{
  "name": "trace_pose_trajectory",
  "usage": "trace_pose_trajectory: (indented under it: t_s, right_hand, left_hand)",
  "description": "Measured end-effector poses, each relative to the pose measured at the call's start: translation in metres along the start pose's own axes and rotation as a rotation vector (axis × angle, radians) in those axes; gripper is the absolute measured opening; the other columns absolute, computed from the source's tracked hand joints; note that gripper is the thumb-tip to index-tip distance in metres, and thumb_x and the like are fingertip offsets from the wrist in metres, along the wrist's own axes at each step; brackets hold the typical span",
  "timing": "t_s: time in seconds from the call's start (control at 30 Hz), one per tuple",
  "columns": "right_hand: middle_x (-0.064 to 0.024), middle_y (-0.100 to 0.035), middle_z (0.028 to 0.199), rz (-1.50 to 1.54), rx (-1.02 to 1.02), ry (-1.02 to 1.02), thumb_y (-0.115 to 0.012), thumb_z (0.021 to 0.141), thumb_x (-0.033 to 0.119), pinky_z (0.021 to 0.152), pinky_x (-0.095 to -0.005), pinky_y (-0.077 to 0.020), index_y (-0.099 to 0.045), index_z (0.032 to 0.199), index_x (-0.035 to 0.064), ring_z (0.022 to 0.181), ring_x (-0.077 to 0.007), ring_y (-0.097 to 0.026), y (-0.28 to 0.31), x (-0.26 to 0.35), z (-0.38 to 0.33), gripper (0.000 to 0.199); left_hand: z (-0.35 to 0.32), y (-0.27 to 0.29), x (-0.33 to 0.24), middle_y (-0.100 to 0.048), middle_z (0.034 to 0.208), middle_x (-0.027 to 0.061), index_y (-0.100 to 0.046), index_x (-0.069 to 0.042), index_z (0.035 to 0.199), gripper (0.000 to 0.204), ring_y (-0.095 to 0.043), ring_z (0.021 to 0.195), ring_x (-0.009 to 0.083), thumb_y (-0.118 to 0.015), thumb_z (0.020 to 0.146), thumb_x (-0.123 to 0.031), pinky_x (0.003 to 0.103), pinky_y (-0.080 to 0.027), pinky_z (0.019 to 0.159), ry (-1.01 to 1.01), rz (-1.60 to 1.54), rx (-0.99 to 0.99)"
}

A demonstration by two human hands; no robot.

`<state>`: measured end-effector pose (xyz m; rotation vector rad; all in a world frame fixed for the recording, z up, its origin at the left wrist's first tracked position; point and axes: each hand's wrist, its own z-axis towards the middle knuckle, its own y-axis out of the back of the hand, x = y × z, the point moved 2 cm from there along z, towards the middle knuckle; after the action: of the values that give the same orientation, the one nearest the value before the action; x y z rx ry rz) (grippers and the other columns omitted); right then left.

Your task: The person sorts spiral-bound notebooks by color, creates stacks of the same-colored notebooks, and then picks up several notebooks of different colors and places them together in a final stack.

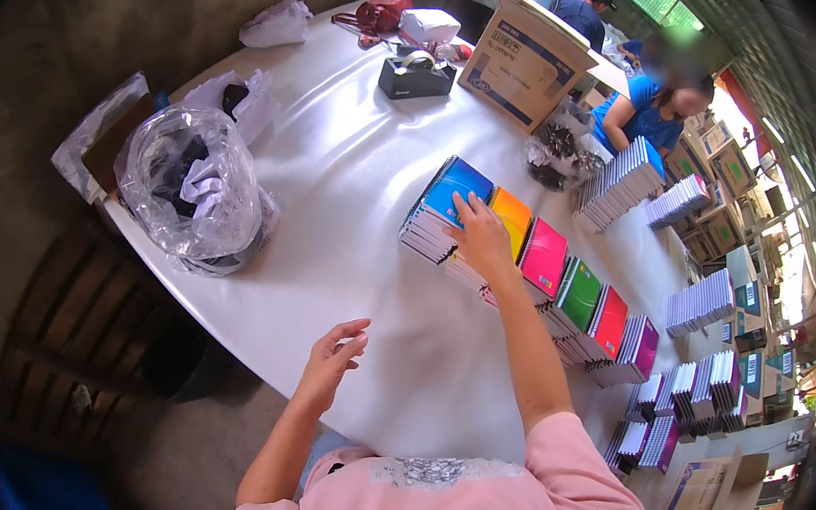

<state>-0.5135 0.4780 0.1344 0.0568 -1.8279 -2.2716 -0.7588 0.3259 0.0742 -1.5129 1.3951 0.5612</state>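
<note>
A row of spiral notebook stacks runs from the middle of the table toward the right, each with its own cover colour. At its far end is the blue notebook stack (456, 189). My right hand (481, 236) reaches over the row, fingers stretched out and touching the blue cover's edge beside the yellow notebook stack (513, 218). Nearer come the pink notebook stack (543, 258), the green notebook stack (579, 293), the red notebook stack (608, 323) and the purple notebook stack (643, 349). My left hand (330, 365) hovers above the table's near side, fingers apart, holding nothing.
A clear plastic bag (195, 194) of scraps stands at the table's left edge. Farther back are a black tape dispenser (416, 77) and a cardboard box (522, 61). Across the table a person in blue (648, 112) sits by more notebook stacks (622, 185). A wooden slatted bench (65, 334) is at left.
</note>
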Motion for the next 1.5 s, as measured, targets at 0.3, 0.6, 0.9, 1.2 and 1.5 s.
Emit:
trace_pose_trajectory:
  t_s: [0.3,0.6,0.9,1.2,1.5]
  right_hand:
    - [-0.0156,-0.058,0.112,0.214,-0.290,-0.095,-0.056,0.084,0.019,0.085,-0.0388,-0.0444,-0.058,0.111,0.0082,0.104,-0.0290,-0.055,0.031,-0.005,-0.001,0.029]
    - [-0.0138,-0.044,0.130,0.164,0.093,0.375,-0.070,0.069,0.034,0.096,-0.0451,-0.0315,-0.040,0.131,0.0127,0.119,-0.0248,-0.044,0.097,0.074,-0.074,0.072]
    - [-0.0188,-0.043,0.130,0.013,-0.025,-0.078,-0.071,0.071,0.025,0.094,-0.0392,-0.0383,-0.044,0.126,0.0045,0.117,-0.0340,-0.044,0.006,-0.064,-0.054,0.065]
    - [-0.0189,-0.062,0.096,0.106,0.010,-0.117,-0.057,0.079,0.009,0.071,-0.0432,-0.0491,-0.056,0.114,0.0091,0.078,-0.0336,-0.062,0.033,-0.065,-0.043,0.035]
    - [-0.0148,-0.064,0.095,-0.051,-0.523,0.003,-0.052,0.073,-0.002,0.063,-0.0370,-0.0515,-0.055,0.115,0.0069,0.076,-0.0298,-0.063,0.114,0.017,-0.082,0.043]
  left_hand:
    - [0.062,-0.031,-0.030,-0.050,0.115,0.0074,-0.044,-0.006,0.126,0.056,-0.051,0.100,0.0182,-0.055,0.083,-0.040,0.034,-0.043,0.084,0.144,-0.438,0.293]
    - [0.085,-0.043,-0.077,-0.051,0.117,0.0214,-0.036,0.005,0.124,0.055,-0.056,0.102,0.0350,-0.053,0.073,-0.008,0.048,-0.051,0.082,0.152,-0.717,0.523]
    - [0.060,-0.028,-0.057,-0.055,0.106,0.0232,-0.037,0.009,0.118,0.049,-0.063,0.087,0.0337,-0.051,0.071,0.001,0.040,-0.057,0.069,0.179,-0.656,0.254]
    - [0.051,-0.038,-0.046,-0.055,0.109,0.0216,-0.038,0.007,0.120,0.048,-0.063,0.088,0.0305,-0.053,0.075,-0.003,0.037,-0.056,0.073,0.205,-0.645,0.389]
    - [0.042,-0.060,-0.046,-0.054,0.113,0.0170,-0.039,0.002,0.122,0.050,-0.060,0.097,0.0241,-0.050,0.089,-0.033,0.035,-0.054,0.079,0.211,-0.650,0.409]
